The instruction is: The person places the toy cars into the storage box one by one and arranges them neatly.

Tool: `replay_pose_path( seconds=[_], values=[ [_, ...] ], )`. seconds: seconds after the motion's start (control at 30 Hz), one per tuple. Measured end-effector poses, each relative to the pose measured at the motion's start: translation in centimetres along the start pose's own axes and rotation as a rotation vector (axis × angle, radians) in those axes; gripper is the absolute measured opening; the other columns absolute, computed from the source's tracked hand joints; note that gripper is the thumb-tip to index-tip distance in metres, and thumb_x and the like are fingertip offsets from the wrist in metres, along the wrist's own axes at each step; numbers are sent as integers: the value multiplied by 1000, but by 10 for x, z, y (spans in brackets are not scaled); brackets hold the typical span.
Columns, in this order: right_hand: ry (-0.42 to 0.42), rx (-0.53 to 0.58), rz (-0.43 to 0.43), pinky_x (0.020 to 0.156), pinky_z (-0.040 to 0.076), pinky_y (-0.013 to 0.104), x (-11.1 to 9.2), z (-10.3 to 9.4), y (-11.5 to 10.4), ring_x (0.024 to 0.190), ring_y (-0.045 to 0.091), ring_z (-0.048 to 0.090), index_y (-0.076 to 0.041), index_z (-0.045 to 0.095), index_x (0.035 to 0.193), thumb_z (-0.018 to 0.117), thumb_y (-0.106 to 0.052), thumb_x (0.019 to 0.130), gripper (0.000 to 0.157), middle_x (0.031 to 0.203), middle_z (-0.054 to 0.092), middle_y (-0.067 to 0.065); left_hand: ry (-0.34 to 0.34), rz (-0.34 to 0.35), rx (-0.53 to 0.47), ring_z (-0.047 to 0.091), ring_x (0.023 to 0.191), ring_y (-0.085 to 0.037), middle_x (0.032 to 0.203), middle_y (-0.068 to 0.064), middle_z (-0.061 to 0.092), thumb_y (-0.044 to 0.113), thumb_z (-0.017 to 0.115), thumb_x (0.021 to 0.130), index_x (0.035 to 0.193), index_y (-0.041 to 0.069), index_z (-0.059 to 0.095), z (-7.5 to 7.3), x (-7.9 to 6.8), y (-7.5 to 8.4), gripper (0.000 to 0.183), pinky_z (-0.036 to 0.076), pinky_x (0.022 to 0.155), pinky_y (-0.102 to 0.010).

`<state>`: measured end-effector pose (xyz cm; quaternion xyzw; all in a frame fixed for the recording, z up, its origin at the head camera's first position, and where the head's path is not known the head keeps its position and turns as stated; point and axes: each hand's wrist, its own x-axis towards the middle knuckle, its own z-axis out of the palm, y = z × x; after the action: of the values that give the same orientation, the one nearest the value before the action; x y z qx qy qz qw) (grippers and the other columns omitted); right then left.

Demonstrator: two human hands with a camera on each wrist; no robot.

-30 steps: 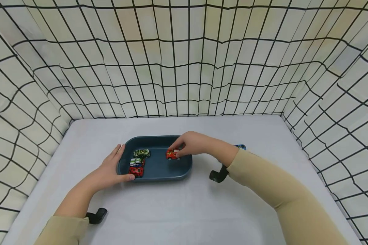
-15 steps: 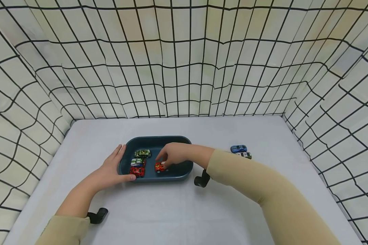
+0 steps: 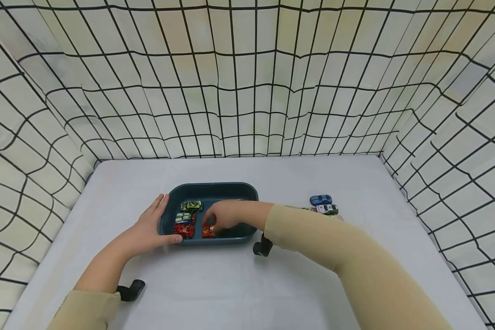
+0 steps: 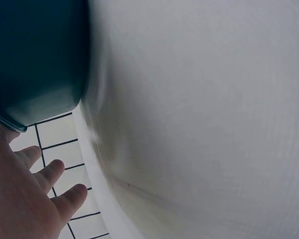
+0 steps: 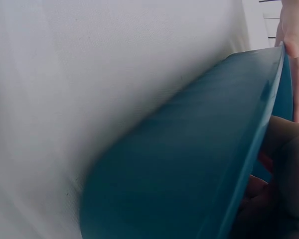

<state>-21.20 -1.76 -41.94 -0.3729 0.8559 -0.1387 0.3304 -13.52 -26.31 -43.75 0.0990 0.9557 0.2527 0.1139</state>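
In the head view, my right hand [image 3: 227,214] reaches into the dark blue tray [image 3: 214,184] and pinches a red toy car [image 3: 207,231] low over its floor. A camouflage-green toy car [image 3: 191,206], a white-and-green one [image 3: 185,218] and another red one [image 3: 184,231] lie in a column at the tray's left end. My left hand [image 3: 146,229] spans that end, fingers extended against the side and thumb at the front rim. The left wrist view shows its spread fingers beside the tray wall [image 4: 40,59]. The tray wall [image 5: 169,149] partly hides my right fingers in the right wrist view.
Right of the tray, a blue toy car [image 3: 321,200] and a white one [image 3: 327,209] lie on the white-covered table [image 3: 189,284]; more beside them is partly covered by my right sleeve [image 3: 313,233]. Black netting [image 3: 247,101] over white cloth encloses the back and sides.
My right hand has carried the red toy car leftward and toward the tray's front, closer to the other red car. The left hand has stayed in place. The cars on the right have become visible.
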Motion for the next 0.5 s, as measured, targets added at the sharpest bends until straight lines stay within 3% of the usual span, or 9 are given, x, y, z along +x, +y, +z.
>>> replay_pose_path(
  seconds=[0.5],
  values=[
    [18,87,-37,69,50,23,8,4,-4,82,8,60,-19,63,133,71,-21,94,40,103,63,-5,8,9,-6,10,142,-58,163,-26,-2,56,78,78,159,7,-3,0,0,-3,125,23,103,-76]
  ],
)
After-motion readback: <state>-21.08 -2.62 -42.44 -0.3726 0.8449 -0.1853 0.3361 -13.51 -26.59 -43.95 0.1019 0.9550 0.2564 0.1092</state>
